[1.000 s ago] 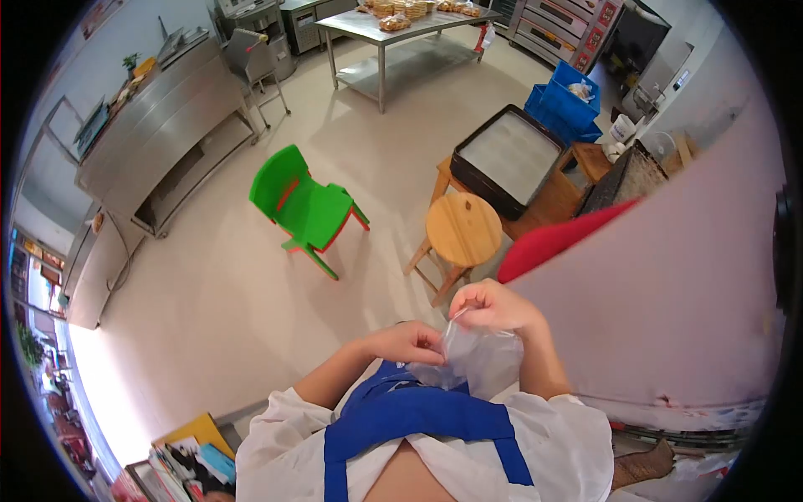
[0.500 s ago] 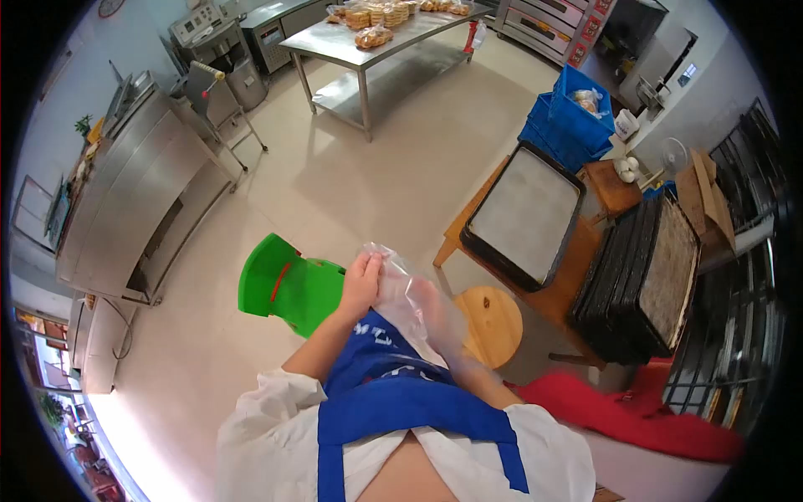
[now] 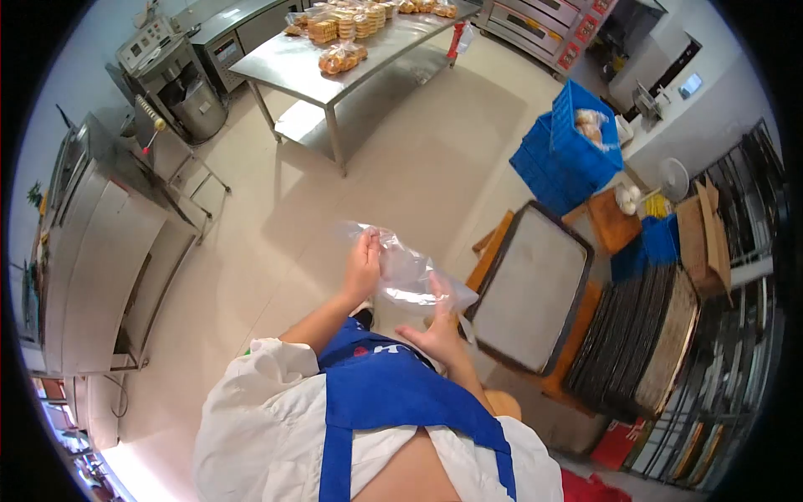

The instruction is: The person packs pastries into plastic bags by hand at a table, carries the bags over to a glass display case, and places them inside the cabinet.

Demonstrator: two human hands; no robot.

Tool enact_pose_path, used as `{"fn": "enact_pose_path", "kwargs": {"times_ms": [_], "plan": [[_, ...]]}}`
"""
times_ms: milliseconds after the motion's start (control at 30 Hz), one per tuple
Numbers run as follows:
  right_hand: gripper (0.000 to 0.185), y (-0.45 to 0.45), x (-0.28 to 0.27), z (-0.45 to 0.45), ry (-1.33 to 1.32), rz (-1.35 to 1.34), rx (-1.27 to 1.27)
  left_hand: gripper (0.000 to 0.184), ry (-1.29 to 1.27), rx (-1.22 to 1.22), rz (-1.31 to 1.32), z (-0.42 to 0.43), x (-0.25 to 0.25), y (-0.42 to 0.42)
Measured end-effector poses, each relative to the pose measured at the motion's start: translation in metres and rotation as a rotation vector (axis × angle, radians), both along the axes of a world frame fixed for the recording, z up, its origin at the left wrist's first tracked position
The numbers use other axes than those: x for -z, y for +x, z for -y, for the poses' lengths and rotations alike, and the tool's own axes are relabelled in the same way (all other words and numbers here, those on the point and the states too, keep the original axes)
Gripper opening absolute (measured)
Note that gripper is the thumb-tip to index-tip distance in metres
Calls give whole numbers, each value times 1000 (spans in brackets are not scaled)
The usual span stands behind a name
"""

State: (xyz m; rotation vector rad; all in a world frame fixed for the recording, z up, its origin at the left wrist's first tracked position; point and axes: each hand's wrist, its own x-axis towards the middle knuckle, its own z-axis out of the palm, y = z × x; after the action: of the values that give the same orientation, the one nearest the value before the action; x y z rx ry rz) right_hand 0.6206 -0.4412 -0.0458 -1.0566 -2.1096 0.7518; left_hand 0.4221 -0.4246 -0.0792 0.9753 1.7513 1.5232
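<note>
Floor (image 3: 251, 280): pale tan and a bit shiny
Steel table (image 3: 288, 72): long, with a low shelf (image 3: 309, 125) under it
Silver oven (image 3: 523, 32): far back
Right wall (image 3: 726, 92): white
Light (image 3: 140, 475): very bright, down in the left corner

From the wearer's head, one wide view faces forward and down: apron (image 3: 389, 402) closest at 6 o'clock, left hand (image 3: 362, 266) and right hand (image 3: 438, 339) near centre, oven (image 3: 535, 32) far off at 1.

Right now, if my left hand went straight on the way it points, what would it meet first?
Beyond the plastic bag your left hand holds, probably the steel table, across open floor; depth is hard to judge.
</note>
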Motion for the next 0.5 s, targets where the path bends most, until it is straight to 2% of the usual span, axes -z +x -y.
{"fn": "enact_pose_path", "kwargs": {"times_ms": [33, 67, 133, 167, 300, 367, 500], "plan": [[40, -22, -4, -30, 90, 25, 63, 25, 17, -16, -18, -28, -7, -20], [40, -37, 3, -60, 89, 40, 42, 25, 24, -38, -33, -53, -10, -36], [22, -70, 23, -103, -808, -785, 155, 25, 27, -47, -110, -99, -10, -74], [22, -86, 20, -123, -792, -815, 244, 25, 51, -30, -207, -118, -11, -91], [19, -112, 41, -200, -873, -901, 309, 24, 68, -27, -219, -192, -9, -124], [15, -129, 45, -245, -921, -762, 264, 24, 30, -41, 18, -230, -15, -140], [12, -168, 58, -348, -904, -768, 193, 24, 26, -132, 150, -308, 10, -189]]}}
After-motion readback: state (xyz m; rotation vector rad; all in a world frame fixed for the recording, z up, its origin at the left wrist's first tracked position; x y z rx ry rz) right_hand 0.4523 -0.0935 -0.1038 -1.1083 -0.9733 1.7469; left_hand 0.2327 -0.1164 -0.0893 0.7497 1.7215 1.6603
